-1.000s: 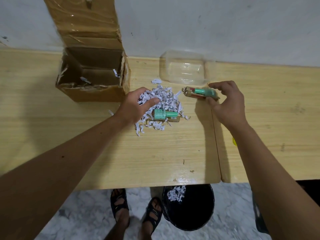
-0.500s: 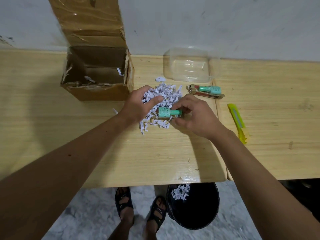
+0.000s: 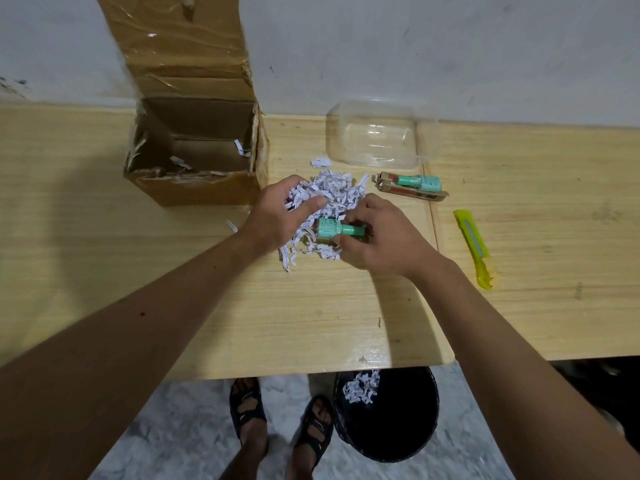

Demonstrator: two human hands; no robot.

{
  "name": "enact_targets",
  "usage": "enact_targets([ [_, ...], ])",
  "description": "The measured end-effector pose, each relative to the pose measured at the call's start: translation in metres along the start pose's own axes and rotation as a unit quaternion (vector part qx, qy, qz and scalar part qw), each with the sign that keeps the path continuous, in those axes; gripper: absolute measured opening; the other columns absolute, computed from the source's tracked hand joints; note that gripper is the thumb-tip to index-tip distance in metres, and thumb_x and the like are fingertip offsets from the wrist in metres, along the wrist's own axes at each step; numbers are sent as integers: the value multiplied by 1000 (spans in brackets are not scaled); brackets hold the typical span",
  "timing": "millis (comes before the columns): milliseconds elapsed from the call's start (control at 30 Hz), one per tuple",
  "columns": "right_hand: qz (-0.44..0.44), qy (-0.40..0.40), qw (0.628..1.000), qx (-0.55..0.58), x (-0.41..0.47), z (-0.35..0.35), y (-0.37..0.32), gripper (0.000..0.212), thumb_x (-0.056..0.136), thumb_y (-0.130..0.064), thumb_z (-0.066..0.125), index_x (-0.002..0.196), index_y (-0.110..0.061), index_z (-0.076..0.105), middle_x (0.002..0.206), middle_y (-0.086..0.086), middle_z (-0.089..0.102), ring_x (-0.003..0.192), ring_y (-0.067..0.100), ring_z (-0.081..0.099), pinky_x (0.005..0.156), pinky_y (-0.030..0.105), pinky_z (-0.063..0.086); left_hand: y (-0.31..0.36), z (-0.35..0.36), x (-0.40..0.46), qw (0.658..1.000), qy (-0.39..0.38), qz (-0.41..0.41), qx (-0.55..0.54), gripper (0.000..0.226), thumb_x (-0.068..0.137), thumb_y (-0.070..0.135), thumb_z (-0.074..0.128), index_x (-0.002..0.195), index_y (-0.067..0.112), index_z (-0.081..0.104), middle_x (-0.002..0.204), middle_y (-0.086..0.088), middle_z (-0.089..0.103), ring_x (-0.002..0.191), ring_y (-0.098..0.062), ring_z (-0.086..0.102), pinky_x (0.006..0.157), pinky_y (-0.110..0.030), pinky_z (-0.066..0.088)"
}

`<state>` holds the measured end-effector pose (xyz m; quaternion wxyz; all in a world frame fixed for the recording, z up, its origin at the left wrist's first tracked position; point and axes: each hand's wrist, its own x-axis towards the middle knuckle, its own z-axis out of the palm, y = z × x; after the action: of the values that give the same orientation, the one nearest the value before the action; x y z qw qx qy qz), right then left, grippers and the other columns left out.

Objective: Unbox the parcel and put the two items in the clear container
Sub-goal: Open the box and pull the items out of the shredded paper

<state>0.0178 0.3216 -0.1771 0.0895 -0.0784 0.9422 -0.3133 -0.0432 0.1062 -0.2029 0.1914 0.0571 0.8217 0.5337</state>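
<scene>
Bare table (image 3: 346, 306) lies near; cardboard box (image 3: 194, 168) blocks the far left.

The tall brown cardboard box (image 3: 194, 157) has its raised flap cut off above; print on the nearby mint-green bottle (image 3: 337, 228) is unreadable.

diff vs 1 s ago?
The right hand let go of the far bottle beside the container, came back left and now pinches the near bottle. The left hand still grips the shreds. Box unchanged.

Wooden table (image 3: 311, 306) — box (image 3: 194, 188), shreds (image 3: 332, 188), cutter (image 3: 474, 247)
</scene>
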Motion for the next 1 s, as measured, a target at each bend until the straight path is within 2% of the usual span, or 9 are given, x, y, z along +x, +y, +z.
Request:
enact_targets([
  [67, -4, -12, 1000, -2, 0, -1, 3, 42, 78, -47, 77, 105, -15, 75, 100, 3, 61, 91, 24, 57, 79, 31, 44, 1, -1, -1, 1000, 4, 0, 12, 60, 93, 49, 75, 132, 6, 62, 122, 0, 72, 117, -10, 62, 100, -5, 43],
  [100, -6, -18, 1000, -2, 0, -2, 5, 44, 76, -45, 83, 108, -16, 74, 101, 0, 61, 93, 23, 56, 81, 31, 43, 4, -2, -2, 1000, 12, 5, 4, 68, 89, 60, 75, 133, 9, 63, 128, -5, 72, 122, -15, 63, 110, -24, 47],
  [133, -8, -26, 1000, -5, -2, -3, 6, 47, 73, -41, 89, 111, -17, 74, 102, -2, 60, 94, 22, 55, 83, 33, 44, 4, -4, -3, 1000, 8, 10, -1, 76, 85, 68, 74, 134, 11, 62, 132, -5, 70, 127, -19, 63, 114, -39, 48],
  [200, -14, -39, 999, -9, -6, -3, 8, 58, 67, -35, 96, 117, -16, 73, 104, -3, 59, 97, 22, 56, 88, 38, 49, -3, -4, 2, 1000, -5, 22, -13, 81, 83, 73, 73, 136, 13, 62, 134, -3, 70, 129, -21, 63, 113, -49, 48],
  [333, -9, -28, 999, 26, -11, -7, 8, 66, 66, -53, 88, 120, -17, 74, 108, 1, 65, 99, 23, 63, 90, 40, 54, -4, -4, 2, 1000, -12, 25, -14, 85, 79, 77, 73, 138, 16, 61, 137, -5, 68, 131, -25, 62, 113, -53, 48],
  [467, -18, -7, 999, 28, -13, -5, 6, 40, 80, -38, 72, 112, -15, 76, 106, 2, 66, 97, 21, 64, 89, 43, 54, -1, -4, 0, 1000, -1, 22, 1, 84, 80, 77, 72, 137, 16, 61, 135, -2, 69, 130, -20, 62, 115, -49, 46],
  [567, -13, -4, 1000, 8, -12, 0, 6, 44, 74, -44, 69, 111, -20, 76, 105, -2, 62, 98, 22, 62, 90, 39, 54, -5, -4, 2, 1000, 2, 18, 9, 85, 80, 79, 71, 137, 18, 61, 136, 0, 69, 131, -19, 61, 115, -49, 46],
  [833, -41, 22, 999, -23, -12, 0, 5, 43, 76, -24, 88, 116, -15, 75, 107, -1, 66, 100, 19, 59, 85, 27, 40, -10, -4, 4, 1000, -6, 16, -1, 83, 79, 78, 72, 134, 17, 62, 135, -6, 69, 131, -27, 62, 112, -56, 47],
  [1000, -43, 63, 997, 18, -24, -17, 9, 44, 77, -19, 91, 118, -14, 76, 111, -6, 60, 93, 8, 57, 81, 6, 39, -16, -3, 6, 1000, -8, 6, -20, 88, 77, 79, 74, 135, 15, 61, 136, -7, 69, 130, -26, 63, 110, -55, 50],
])
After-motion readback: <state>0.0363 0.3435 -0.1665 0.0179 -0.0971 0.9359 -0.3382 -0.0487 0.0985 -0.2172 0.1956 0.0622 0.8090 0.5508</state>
